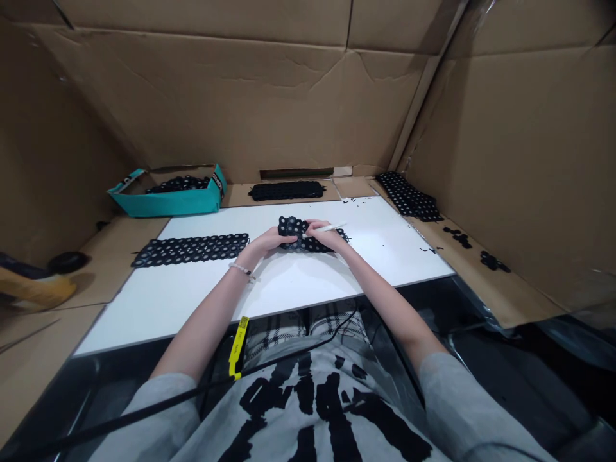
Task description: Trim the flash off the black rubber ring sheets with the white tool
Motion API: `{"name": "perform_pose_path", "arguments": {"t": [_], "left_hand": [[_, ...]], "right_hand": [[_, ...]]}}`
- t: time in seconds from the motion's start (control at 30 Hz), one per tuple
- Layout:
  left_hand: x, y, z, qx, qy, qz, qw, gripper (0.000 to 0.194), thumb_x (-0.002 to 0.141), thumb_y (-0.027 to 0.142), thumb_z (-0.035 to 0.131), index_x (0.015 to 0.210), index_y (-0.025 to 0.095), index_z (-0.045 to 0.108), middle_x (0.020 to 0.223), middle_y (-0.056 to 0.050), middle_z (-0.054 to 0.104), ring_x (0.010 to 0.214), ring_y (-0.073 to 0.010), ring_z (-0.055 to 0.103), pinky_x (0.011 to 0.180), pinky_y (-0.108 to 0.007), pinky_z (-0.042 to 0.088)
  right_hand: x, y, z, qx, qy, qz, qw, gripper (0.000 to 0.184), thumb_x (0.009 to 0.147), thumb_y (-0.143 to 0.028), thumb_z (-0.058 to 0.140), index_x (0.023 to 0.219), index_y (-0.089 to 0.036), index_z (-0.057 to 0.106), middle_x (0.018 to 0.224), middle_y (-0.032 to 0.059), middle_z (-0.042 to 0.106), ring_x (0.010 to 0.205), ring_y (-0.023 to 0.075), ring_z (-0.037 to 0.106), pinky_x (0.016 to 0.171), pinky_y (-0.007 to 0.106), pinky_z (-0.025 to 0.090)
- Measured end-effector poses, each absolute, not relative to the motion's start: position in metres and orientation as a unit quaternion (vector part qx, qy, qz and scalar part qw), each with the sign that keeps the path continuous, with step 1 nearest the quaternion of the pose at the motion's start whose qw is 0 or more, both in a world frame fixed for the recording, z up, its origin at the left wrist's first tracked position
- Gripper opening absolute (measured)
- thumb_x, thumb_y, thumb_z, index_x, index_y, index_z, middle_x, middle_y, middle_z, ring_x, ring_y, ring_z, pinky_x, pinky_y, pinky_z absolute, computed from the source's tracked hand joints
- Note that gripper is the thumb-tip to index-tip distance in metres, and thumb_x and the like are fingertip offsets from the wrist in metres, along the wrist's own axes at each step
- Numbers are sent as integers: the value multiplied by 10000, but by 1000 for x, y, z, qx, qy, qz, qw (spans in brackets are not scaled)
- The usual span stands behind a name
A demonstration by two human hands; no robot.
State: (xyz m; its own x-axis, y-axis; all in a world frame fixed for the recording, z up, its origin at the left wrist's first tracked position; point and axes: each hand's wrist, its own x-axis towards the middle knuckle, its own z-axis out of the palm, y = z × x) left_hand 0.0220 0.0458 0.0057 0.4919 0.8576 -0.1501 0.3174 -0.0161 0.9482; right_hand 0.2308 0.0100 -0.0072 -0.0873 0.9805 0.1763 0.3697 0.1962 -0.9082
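Observation:
A black sheet of joined round pieces with pale centres (315, 244) lies on the white board, its left end lifted and folded up. My left hand (269, 241) pinches that raised end between thumb and fingers. In my right hand (325, 234) is a slim white pen-like tool (332, 227), its tip pointing at the black sheet. The tip itself is too small to make out. To the left, a similar black dotted strip (192, 249) lies flat, close to my left wrist.
A teal box (168, 204) holding black dotted pieces stands back left. A black stack (287, 190) lies behind the white board (192, 301). Another dotted sheet (409, 196) and loose black bits (491, 261) lie at right. A yellow object (38, 285) sits far left. Cardboard walls (240, 102) enclose the place.

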Motion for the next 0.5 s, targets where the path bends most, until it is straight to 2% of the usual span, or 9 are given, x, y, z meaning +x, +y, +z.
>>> {"name": "perform_pose_path", "arguments": {"t": [0.17,0.3,0.43,0.5], "left_hand": [[20,50,0,665,433,239,560,542,587,394,854,1058,167,711,1121,-93,743,1097,-303,644,957,-407,511],[17,56,-3,680,434,188,560,475,562,363,857,966,154,721,1036,-93,752,1031,-287,655,941,-403,504],[12,59,3,700,425,148,555,496,568,396,848,983,159,714,1079,-87,740,1034,-277,647,926,-369,495],[8,59,8,716,432,130,533,511,589,428,830,1010,168,705,1104,-80,735,1047,-280,641,915,-354,491]], "right_hand": [[224,8,-14,-545,-653,331,408,132,752,-272,591,667,-198,659,1325,80,627,1280,251,546,1154,377,320],[213,11,-24,-547,-686,284,386,151,758,-229,568,620,-195,617,1227,79,640,1243,243,551,1111,353,373],[214,13,-23,-545,-685,291,386,145,751,-259,582,630,-193,627,1204,72,612,1186,228,561,1083,331,385],[220,13,-19,-534,-683,320,382,148,747,-303,595,662,-192,643,1115,59,630,1093,217,588,1027,326,412]]}}
